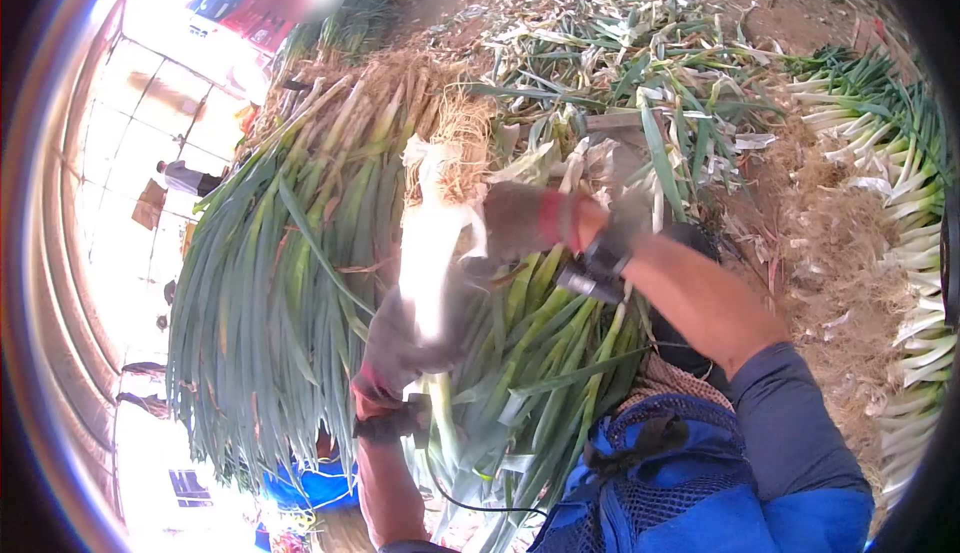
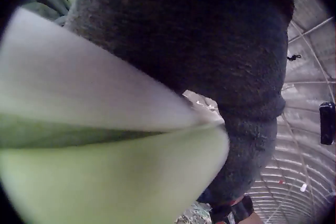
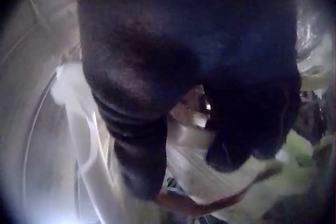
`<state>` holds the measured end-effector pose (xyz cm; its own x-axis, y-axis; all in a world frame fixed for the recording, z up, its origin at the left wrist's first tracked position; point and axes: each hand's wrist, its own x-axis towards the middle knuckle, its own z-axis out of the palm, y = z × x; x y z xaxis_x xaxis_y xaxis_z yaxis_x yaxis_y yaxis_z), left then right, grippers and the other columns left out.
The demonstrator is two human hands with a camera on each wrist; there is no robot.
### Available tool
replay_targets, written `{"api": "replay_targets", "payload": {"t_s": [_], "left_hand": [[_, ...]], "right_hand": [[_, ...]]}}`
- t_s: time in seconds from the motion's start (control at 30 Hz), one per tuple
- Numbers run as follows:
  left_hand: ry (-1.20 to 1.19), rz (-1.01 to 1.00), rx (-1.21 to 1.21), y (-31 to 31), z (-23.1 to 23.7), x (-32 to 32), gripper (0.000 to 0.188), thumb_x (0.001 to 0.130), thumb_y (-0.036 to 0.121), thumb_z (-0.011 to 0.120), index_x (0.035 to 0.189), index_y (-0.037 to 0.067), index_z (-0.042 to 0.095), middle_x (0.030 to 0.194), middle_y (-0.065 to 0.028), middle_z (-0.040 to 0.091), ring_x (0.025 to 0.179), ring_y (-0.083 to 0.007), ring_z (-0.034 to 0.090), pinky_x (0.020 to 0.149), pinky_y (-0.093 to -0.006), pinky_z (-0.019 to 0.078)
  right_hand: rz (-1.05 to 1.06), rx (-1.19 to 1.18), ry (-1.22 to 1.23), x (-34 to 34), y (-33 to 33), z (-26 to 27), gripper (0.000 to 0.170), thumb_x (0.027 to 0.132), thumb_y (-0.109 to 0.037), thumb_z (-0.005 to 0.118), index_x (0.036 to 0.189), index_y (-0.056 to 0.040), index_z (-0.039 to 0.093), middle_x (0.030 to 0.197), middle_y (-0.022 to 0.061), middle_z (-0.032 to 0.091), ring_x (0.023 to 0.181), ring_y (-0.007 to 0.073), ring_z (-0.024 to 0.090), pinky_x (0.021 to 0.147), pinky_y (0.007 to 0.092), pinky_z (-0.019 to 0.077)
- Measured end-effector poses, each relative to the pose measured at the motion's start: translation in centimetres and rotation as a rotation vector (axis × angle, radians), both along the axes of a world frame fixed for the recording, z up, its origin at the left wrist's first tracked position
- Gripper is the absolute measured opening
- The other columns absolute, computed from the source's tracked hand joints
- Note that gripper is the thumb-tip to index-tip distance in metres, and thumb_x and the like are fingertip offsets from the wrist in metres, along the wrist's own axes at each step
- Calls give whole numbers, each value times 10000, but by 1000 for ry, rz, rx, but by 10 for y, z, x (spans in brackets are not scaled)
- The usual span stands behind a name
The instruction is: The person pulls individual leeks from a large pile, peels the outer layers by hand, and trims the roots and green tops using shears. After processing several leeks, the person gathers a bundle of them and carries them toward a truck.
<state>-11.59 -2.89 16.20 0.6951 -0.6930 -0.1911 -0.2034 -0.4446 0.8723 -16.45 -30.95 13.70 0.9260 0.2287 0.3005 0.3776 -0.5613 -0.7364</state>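
Note:
My gloved left hand (image 1: pixel 410 338) grips a leek around its stalk. The leek's white shank (image 1: pixel 428 263) stands out brightly above the fist, and its green part runs down below. In the left wrist view the pale stalk (image 2: pixel 89 77) fills the left side beside the dark glove (image 2: pixel 184 35). My gloved right hand (image 1: pixel 525 218) is at the shank's right side, slightly blurred. From the right wrist view, its curled thumb and fingers (image 3: pixel 231 145) pinch a pale outer leaf (image 3: pixel 191 166) with a brownish edge. A white flap (image 1: pixel 474 235) hangs between hand and shank.
A large heap of leeks (image 1: pixel 290 253) with roots (image 1: pixel 455 133) at its top lies left and ahead. Stripped leaves (image 1: pixel 650 73) litter the ground beyond. Peeled leeks (image 1: pixel 920 183) lie in a row at the right, beside loose root trimmings (image 1: pixel 830 253). Another person (image 1: pixel 187 177) stands far left.

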Motion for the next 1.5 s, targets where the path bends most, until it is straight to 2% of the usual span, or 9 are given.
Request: {"api": "replay_targets", "payload": {"t_s": [0.23, 0.47, 0.6, 0.77, 1.03, 1.23, 1.3, 1.4, 1.5], "left_hand": [[-75, -1, 44, -11, -12, -3, 960, 467, 33, 911, 1357, 8, 553, 1126, -30, 685, 1016, -166, 646, 949, -336, 519], [-148, -99, 98, 24, 0, -11, 775, 602, 207, 932, 1294, 12, 643, 1182, -113, 701, 1101, -229, 650, 985, -368, 499], [163, 217, 75, 45, 10, -2, 698, 523, 123, 834, 1176, 25, 605, 937, -33, 675, 812, -152, 631, 751, -304, 530], [138, 123, -114, 68, -10, 17, 626, 497, 172, 808, 1070, 17, 609, 826, -18, 635, 740, -155, 614, 663, -304, 502], [111, 196, -73, 52, 5, -7, 466, 469, 216, 844, 870, 40, 684, 791, -49, 689, 698, -169, 641, 640, -321, 506], [160, 136, -40, 47, 8, -9, 510, 465, 191, 867, 917, 40, 685, 803, -16, 682, 705, -150, 620, 643, -320, 496], [205, 107, 26, 56, 2, -4, 627, 470, 131, 864, 1063, 17, 693, 939, -48, 723, 838, -169, 673, 755, -328, 537], [117, 72, -92, 59, -21, -3, 839, 485, 57, 857, 1287, -19, 621, 1177, -103, 708, 1088, -207, 665, 969, -349, 511], [151, 138, -46, 56, -12, -15, 982, 503, 48, 920, 1410, -28, 549, 1240, -86, 690, 1121, -202, 649, 1003, -345, 505]], "right_hand": [[-585, -303, -241, 29, 0, -46, 274, 890, -299, 647, 985, -80, 782, 960, 206, 746, 967, 374, 723, 891, 495, 555], [-1258, -185, -1, -34, -301, -41, 297, 931, -363, 677, 989, -80, 746, 836, 45, 669, 782, 189, 631, 714, 372, 532], [-943, 314, -171, -106, -299, -20, 323, 954, -400, 693, 991, -80, 726, 765, -46, 625, 676, 83, 578, 613, 302, 518], [-119, -41, 238, -121, -169, -46, 307, 1026, -276, 641, 1252, -69, 649, 1129, 77, 685, 959, 160, 655, 854, 345, 558], [-936, -288, 4, -10, -263, 26, 703, 906, -427, 775, 1456, -68, 525, 1283, 187, 666, 1113, 275, 680, 976, 407, 545], [-154, -174, -195, -3, -10, -5, 935, 817, -430, 870, 1513, -18, 401, 1256, 258, 663, 1091, 331, 697, 909, 441, 576], [77, -153, 139, 2, 45, -13, 831, 860, -420, 824, 1480, -16, 446, 1149, 235, 716, 1025, 337, 713, 892, 466, 562], [169, 32, 385, 0, 86, -18, 638, 837, -353, 784, 1355, -22, 610, 1112, 272, 715, 1033, 401, 705, 881, 465, 568], [-52, 131, 33, 5, 85, -39, 484, 851, -335, 750, 1206, -10, 709, 1093, 304, 695, 1086, 417, 695, 907, 445, 562]]}}
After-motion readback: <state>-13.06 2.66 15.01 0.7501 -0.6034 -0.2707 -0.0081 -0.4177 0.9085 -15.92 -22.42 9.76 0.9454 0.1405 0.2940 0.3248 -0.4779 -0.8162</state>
